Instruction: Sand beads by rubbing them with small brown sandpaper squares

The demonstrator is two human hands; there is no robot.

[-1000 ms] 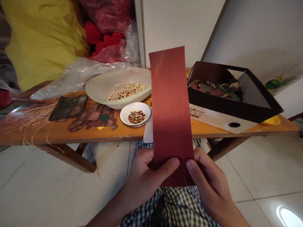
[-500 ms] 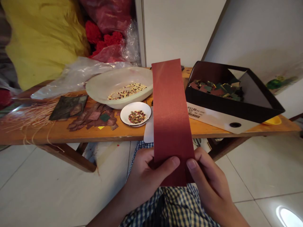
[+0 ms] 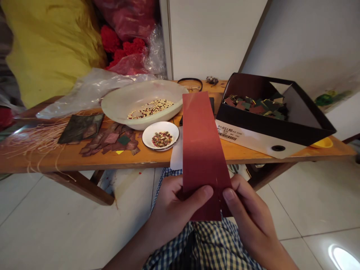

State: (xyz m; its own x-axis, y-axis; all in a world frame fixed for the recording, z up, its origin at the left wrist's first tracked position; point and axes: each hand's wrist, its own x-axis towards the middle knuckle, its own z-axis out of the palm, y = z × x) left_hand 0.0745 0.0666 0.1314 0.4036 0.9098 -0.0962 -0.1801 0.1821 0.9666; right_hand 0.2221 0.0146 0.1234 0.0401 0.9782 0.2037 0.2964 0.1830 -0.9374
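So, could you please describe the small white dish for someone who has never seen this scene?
On the wooden bench, left of the red sheet, is a large pale bowl. The dish sits just in front. Much smaller than the bowl, it has a dark rim and holds small multicoloured pieces.

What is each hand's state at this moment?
Left hand: closed, holding the red sheet near its lower end.
Right hand: closed, holding the same red sheet at its lower right.
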